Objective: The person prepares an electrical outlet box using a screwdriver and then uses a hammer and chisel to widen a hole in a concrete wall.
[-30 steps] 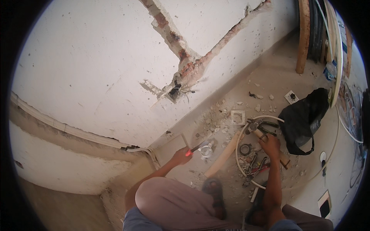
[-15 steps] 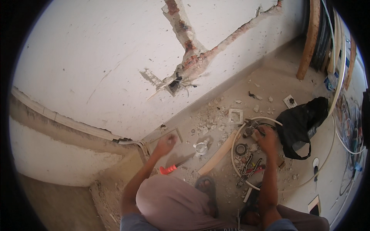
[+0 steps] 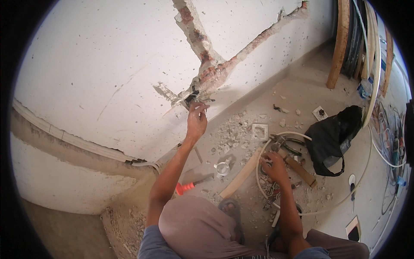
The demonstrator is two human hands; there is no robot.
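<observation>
My left hand [image 3: 197, 123] reaches up to the broken-out hole [image 3: 191, 98] in the wall. Its fingers are drawn together beside the loose wires [image 3: 210, 100] there; what they pinch is hidden. Down on the floor, my right hand [image 3: 276, 169] has its thumb and fingers around a dark roll of tape [image 3: 267, 164], partly covered by the hand. Pliers [image 3: 271, 196] lie just below that hand, inside a loop of pale conduit [image 3: 258, 181]. Beyond it are a metal tool [image 3: 278, 140] and a wooden handle [image 3: 302, 168].
Rubble [image 3: 230, 136] lies along the wall's foot with a white square frame [image 3: 259, 131]. Nearby are a white ring-shaped fitting [image 3: 222, 168], an orange-handled tool [image 3: 185, 188] and a wood strip [image 3: 241, 175]. A black bag [image 3: 330, 140] and a screwdriver [image 3: 352, 192] are at right.
My left hand has risen from above the floor to the hole in the wall. My right hand has moved from the metal tool toward me, onto the roll of tape, uncovering the wooden handle.
</observation>
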